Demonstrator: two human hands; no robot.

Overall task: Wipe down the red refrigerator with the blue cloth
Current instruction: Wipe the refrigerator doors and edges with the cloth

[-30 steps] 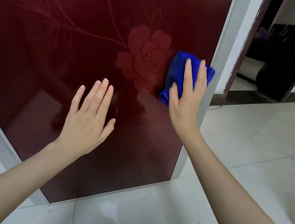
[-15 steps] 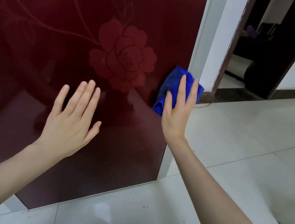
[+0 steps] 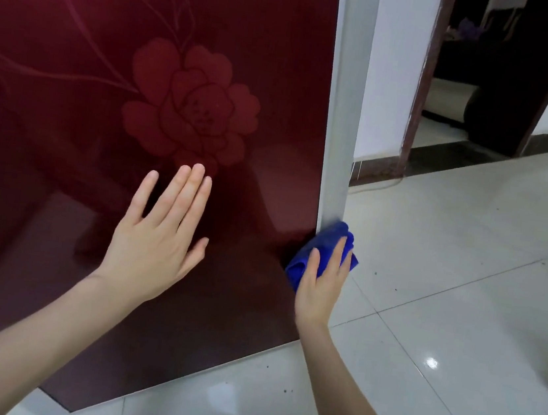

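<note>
The red refrigerator door [image 3: 70, 113] fills the left of the view, glossy, with a printed flower [image 3: 191, 107]. Its grey side edge [image 3: 343, 112] runs down the right. My right hand [image 3: 322, 282] presses the bunched blue cloth [image 3: 328, 245] against the door's lower right edge, fingers laid flat over it. My left hand [image 3: 161, 238] rests flat on the door just below the flower, fingers apart and holding nothing.
White floor tiles [image 3: 444, 297] spread out to the right and below the door. A dark doorway [image 3: 495, 79] with a brown frame opens at the upper right. A thin cable [image 3: 377, 187] lies on the floor by the wall.
My right hand has slid the cloth down along the door's right edge, from beside the flower to well below it. My left hand stays flat on the door.
</note>
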